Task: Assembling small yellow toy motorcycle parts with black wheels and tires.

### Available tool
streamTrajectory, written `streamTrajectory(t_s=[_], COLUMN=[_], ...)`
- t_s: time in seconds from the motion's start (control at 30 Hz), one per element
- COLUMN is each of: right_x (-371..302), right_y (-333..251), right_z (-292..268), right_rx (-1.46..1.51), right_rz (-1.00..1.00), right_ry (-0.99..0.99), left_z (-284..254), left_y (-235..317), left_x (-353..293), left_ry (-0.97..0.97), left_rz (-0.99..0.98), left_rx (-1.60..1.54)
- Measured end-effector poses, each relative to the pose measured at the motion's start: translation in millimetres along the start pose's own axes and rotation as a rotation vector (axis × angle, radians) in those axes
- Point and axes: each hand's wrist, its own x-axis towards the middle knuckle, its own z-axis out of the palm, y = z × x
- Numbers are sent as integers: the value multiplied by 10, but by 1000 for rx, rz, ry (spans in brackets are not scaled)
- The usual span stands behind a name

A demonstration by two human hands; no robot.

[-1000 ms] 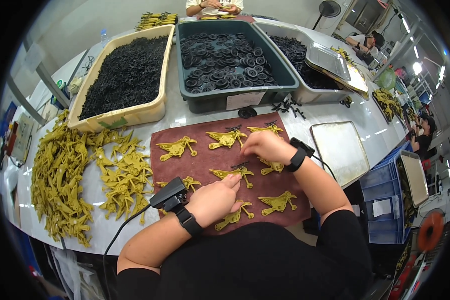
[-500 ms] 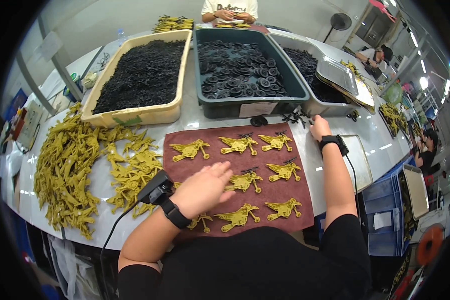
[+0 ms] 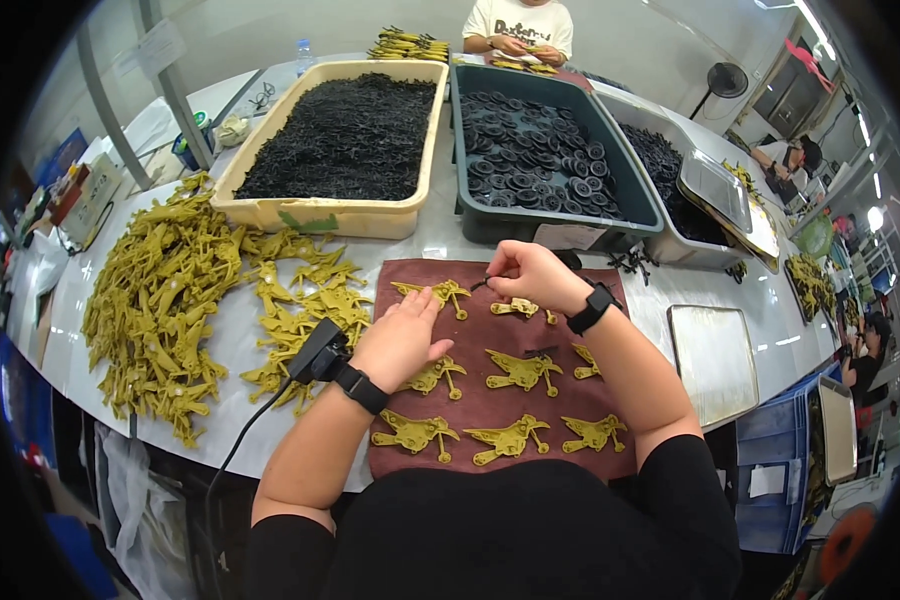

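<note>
On a dark red cloth [image 3: 473, 400] lie rows of flat, yellow, bird-shaped plastic parts. My left hand [image 3: 402, 338] lies flat with fingers stretched over the edge of the upper-left yellow part [image 3: 448, 290]. Just right of that part, my right hand [image 3: 535, 278] pinches a small thin black plastic piece [image 3: 480, 284] between thumb and fingertips. Below the right hand lies another yellow part [image 3: 520, 308], partly covered by it. A black piece rests on the middle yellow part [image 3: 523, 372]. Yellow parts in the front row, such as one [image 3: 508, 440], show no black piece.
Yellow parts are heaped [image 3: 160, 310] at the left. Behind the cloth stand a cream bin [image 3: 320, 218] of black pieces, a green bin [image 3: 560, 236] of black wheels and a grey bin [image 3: 685, 250]. Loose black pieces [image 3: 630, 264] and a metal tray [image 3: 712, 365] lie right. A person [image 3: 520, 30] works opposite.
My right hand has come from the loose black pieces at the right to the cloth's upper left, now pinching one. My left hand has moved up to the upper-left yellow part. The view has shifted.
</note>
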Motion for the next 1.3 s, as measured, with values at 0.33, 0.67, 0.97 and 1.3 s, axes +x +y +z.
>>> streamTrajectory(t_s=[0.33, 0.67, 0.97, 1.3], right_x=[401, 471, 536, 654], right_y=[134, 367, 128, 124], right_z=[163, 218, 280, 331], right_rx=[-587, -739, -638, -607], right_rz=[-222, -219, -327, -282], right_ry=[209, 58, -97, -148], left_z=[94, 99, 102, 83], left_y=[-13, -39, 2, -2], left_x=[-20, -16, -10, -21], left_ry=[22, 33, 11, 20], left_rz=[11, 33, 2, 10], left_rx=[50, 32, 64, 53])
